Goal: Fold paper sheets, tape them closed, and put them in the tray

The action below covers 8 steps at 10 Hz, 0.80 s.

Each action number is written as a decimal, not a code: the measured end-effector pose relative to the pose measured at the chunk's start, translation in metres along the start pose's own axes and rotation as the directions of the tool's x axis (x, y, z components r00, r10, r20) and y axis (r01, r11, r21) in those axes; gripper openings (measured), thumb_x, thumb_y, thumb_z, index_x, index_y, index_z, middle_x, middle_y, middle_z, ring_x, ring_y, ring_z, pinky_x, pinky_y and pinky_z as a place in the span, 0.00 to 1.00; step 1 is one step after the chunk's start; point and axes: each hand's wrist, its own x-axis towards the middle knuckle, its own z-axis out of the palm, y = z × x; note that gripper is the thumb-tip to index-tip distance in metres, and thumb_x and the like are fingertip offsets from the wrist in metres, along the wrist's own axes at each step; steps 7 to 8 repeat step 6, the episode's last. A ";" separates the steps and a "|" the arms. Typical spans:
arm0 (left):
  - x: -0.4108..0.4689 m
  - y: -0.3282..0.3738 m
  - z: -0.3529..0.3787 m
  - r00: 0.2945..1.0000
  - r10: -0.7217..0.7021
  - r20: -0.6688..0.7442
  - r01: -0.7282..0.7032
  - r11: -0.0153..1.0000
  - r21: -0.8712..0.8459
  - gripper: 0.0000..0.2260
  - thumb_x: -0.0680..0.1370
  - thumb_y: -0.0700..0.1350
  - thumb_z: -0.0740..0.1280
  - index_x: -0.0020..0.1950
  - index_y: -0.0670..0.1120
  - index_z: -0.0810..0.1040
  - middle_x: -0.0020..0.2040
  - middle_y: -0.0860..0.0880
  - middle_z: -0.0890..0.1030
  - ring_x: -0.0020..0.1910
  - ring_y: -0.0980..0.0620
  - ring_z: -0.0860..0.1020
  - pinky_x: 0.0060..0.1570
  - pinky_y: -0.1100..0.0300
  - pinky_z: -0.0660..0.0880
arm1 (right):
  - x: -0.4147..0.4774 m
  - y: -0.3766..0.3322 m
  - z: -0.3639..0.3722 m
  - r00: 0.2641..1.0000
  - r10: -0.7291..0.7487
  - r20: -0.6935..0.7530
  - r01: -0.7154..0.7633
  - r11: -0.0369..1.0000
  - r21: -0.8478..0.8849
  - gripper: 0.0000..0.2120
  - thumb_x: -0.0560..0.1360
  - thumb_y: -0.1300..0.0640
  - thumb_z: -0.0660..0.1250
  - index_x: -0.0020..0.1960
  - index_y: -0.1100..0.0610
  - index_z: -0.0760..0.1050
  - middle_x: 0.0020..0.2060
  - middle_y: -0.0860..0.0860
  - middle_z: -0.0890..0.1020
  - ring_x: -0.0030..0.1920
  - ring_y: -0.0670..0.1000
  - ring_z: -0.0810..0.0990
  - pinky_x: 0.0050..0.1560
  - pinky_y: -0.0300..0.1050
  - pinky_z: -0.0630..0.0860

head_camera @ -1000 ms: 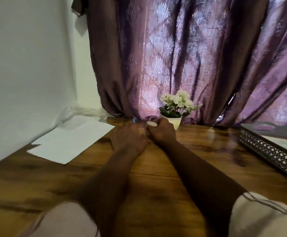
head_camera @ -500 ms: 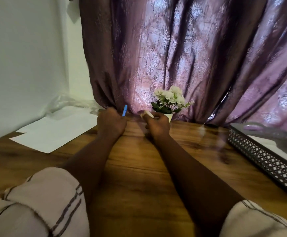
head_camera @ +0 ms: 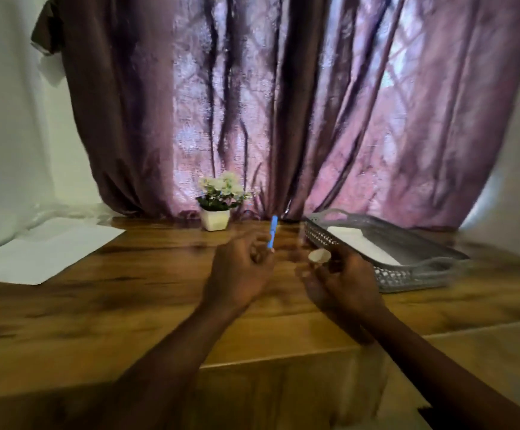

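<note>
Wooden table [head_camera: 128, 308] before purple curtain [head_camera: 283, 119]

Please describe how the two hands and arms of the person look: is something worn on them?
The left hand and right hand are bare, without gloves, rings or watch. Both forearms are uncovered as far as the picture shows; no sleeve is visible now. The image is blurred, so small details cannot be told.

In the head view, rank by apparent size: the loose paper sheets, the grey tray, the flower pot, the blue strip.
1. Paper sheets and grey tray: similar, unranked.
2. Flower pot.
3. Blue strip, pinched in the left hand.
</note>
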 end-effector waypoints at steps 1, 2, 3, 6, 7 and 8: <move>-0.025 0.024 0.039 0.983 -0.069 0.172 0.049 0.992 0.118 0.20 0.68 0.58 0.63 0.54 0.55 0.85 0.47 0.53 0.87 0.49 0.50 0.84 0.49 0.53 0.81 | -0.013 0.028 -0.016 1.000 0.017 0.010 -0.017 0.998 -0.064 0.11 0.70 0.43 0.74 0.46 0.49 0.79 0.36 0.46 0.84 0.38 0.49 0.84 0.38 0.52 0.80; -0.033 0.039 0.075 0.968 -0.109 0.228 0.038 0.955 0.296 0.18 0.69 0.59 0.61 0.49 0.52 0.83 0.51 0.48 0.85 0.54 0.44 0.82 0.53 0.48 0.80 | -0.013 0.043 -0.017 0.998 0.057 0.019 -0.054 0.989 -0.138 0.13 0.72 0.41 0.72 0.47 0.50 0.80 0.37 0.49 0.85 0.40 0.53 0.84 0.36 0.46 0.74; -0.039 0.054 0.092 0.946 -0.069 0.318 -0.071 0.910 0.408 0.16 0.74 0.57 0.61 0.46 0.46 0.81 0.52 0.41 0.82 0.54 0.39 0.81 0.51 0.49 0.80 | -0.010 0.043 -0.014 0.992 0.117 0.040 -0.108 0.978 -0.177 0.11 0.74 0.47 0.71 0.48 0.54 0.79 0.42 0.54 0.86 0.47 0.60 0.84 0.39 0.44 0.69; -0.041 0.063 0.054 0.927 -0.065 0.369 -0.068 0.939 0.336 0.22 0.76 0.62 0.65 0.68 0.55 0.76 0.61 0.47 0.82 0.62 0.44 0.78 0.55 0.53 0.75 | -0.021 0.029 -0.026 0.998 -0.021 -0.055 0.007 0.972 -0.233 0.12 0.75 0.54 0.65 0.57 0.57 0.77 0.52 0.59 0.83 0.56 0.63 0.81 0.48 0.51 0.75; -0.041 0.063 0.054 0.927 -0.065 0.369 -0.068 0.939 0.336 0.22 0.76 0.62 0.65 0.68 0.55 0.76 0.61 0.47 0.82 0.62 0.44 0.78 0.55 0.53 0.75 | -0.021 0.029 -0.026 0.998 -0.021 -0.055 0.007 0.972 -0.233 0.12 0.75 0.54 0.65 0.57 0.57 0.77 0.52 0.59 0.83 0.56 0.63 0.81 0.48 0.51 0.75; -0.041 0.063 0.054 0.927 -0.065 0.369 -0.068 0.939 0.336 0.22 0.76 0.62 0.65 0.68 0.55 0.76 0.61 0.47 0.82 0.62 0.44 0.78 0.55 0.53 0.75 | -0.021 0.029 -0.026 0.998 -0.021 -0.055 0.007 0.972 -0.233 0.12 0.75 0.54 0.65 0.57 0.57 0.77 0.52 0.59 0.83 0.56 0.63 0.81 0.48 0.51 0.75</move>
